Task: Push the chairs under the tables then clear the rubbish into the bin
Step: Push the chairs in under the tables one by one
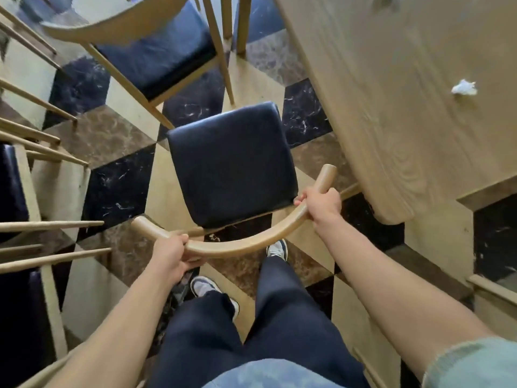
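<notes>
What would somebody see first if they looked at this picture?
Probably the two hands, left hand and right hand, gripping the curved wooden back of a chair with a dark blue seat, right in the middle. Next, a crumpled white tissue on the wooden table at the right.

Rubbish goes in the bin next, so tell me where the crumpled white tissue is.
In the head view, the crumpled white tissue lies at upper right on the wooden table, beyond and to the right of the chair held by both hands.
</notes>
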The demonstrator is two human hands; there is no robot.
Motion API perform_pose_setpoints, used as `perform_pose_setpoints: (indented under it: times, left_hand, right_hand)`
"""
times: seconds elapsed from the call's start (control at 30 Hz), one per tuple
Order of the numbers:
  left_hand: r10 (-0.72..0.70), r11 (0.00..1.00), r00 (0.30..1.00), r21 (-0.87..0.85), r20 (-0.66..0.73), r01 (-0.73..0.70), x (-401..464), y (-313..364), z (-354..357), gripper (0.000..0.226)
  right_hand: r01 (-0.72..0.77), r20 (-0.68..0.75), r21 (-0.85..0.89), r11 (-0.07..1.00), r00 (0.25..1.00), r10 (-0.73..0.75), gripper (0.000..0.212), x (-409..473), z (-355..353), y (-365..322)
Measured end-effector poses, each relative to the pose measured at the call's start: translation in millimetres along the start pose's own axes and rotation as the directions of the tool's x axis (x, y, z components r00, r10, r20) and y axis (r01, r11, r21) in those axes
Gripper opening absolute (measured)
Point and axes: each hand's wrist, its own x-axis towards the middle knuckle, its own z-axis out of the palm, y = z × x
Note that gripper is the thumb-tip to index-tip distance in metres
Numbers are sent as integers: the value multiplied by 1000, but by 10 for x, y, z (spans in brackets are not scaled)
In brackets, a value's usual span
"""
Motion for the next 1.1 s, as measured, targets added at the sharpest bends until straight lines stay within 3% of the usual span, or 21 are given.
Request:
perform_pose_setpoints:
  times: [0.07,0.13,0.2,0.4,0.5,0.6,0.8,1.1]
  left_hand:
    - [0,1000,1000,-20,-23,-1,82,239,-36,34]
    - [18,998,999,66,-35,-15,152,561,4,39]
    - [71,984,997,166,-3,-70,214,870,85,41]
    - [231,818,929,460,288,-346,251,1933,806,37]
    - [155,715,877,561,455,-418,171,2318,1272,36]
    - [114,606,883,672,456,-425,129,2555,1672,38]
    - [115,528,938,779,328,-337,118,2728,1946,31]
    - [165,411,854,753,493,-514,134,3023,2403,34]
  right_hand:
    - [-36,-21,71,997,999,37,38,-102,72,65]
    - [-79,-73,92,993,994,86,54,-170,141,79]
    - [-109,-114,134,985,986,124,57,-220,187,88]
    - [-189,-248,404,895,919,307,63,-321,366,-2]
    - [-204,-288,549,811,864,413,65,-315,390,-30]
    - [-210,-270,647,733,836,478,64,-284,417,-45]
    - [-194,-258,744,639,799,544,61,-259,541,-92]
    - [-136,-260,839,527,749,609,64,-271,736,-261]
